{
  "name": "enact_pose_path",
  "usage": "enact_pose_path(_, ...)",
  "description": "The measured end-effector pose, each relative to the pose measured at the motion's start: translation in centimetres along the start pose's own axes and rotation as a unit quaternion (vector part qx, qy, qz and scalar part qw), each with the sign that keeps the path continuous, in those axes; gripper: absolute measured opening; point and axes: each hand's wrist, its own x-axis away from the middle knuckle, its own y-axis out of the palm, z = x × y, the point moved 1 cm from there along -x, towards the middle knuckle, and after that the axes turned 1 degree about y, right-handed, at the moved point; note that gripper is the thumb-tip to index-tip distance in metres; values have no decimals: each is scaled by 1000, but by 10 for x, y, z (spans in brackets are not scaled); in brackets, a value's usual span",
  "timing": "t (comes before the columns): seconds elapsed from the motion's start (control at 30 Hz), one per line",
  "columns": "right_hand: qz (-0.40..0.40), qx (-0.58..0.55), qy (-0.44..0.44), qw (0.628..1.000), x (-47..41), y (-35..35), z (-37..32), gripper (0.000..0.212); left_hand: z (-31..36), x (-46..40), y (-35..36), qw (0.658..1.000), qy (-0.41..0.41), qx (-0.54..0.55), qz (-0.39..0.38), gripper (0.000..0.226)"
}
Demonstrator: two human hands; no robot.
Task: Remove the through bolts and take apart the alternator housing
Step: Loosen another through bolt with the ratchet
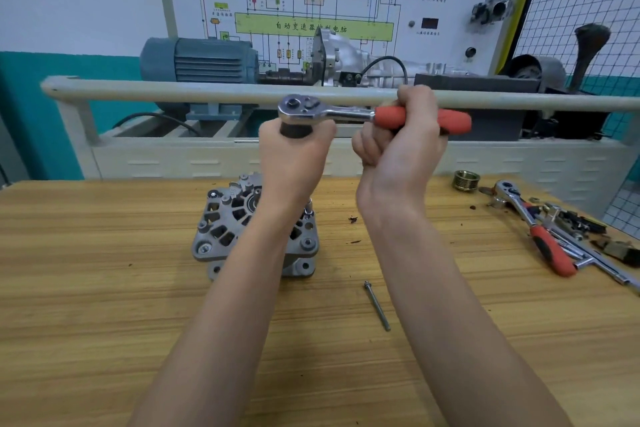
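A: We begin at the grip. Our right hand [401,135], a little right of the frame's centre, has its fingers wrapped tight around the red handle of the ratchet [363,113]. Our left hand [294,152], just left of it, closes around the dark socket under the ratchet head.

B: So both hands hold the same tool, and it is raised, not on a bolt?

A: Yes. It hangs in the air, well above the alternator [225,222], which lies on the wooden table [86,288] in the centre of the frame, partly hidden behind our left forearm.

B: And the through bolts?

A: One long bolt [377,307] lies loose on the table, below and right of the alternator. One more seems to stand up from the housing near our left wrist, but we cannot tell this for sure.

B: Which step is it, we think?

A: Bolt removal, still not finished. Probably we are adjusting the socket. Next we must bring the socket down straight on a remaining bolt head, before the halves can separate.

B: At the right edge lie a second ratchet [535,229] and a brass pulley [466,180].
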Motion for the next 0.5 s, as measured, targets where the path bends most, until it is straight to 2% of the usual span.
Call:
enact_pose_path(0.07,-8,1,-51,999,11,4,6,34,-4,1,4,995,6,12,100,47)
enact_pose_path(0.13,-28,10,-57,998,13,7,8,36,-5,0,2,994,8,18,108,43)
enact_pose_path(0.2,-46,23,-17,999,6,5,3,39,-4,-2,-7,1000,15,8,22,36)
enact_pose_path(0.27,-87,34,46,995,-6,0,-3,41,-1,-6,-18,992,34,0,-120,31)
enact_pose_path(0.37,-190,42,143,970,-22,-8,-14,51,3,-6,-29,949,39,-35,-312,30)
enact_pose_path(0.43,-226,44,176,957,-25,-10,-18,57,5,-2,-29,931,18,-56,-360,33)
enact_pose_path(0.5,-204,30,176,962,-25,-10,-19,55,6,0,-23,943,12,-63,-325,40)
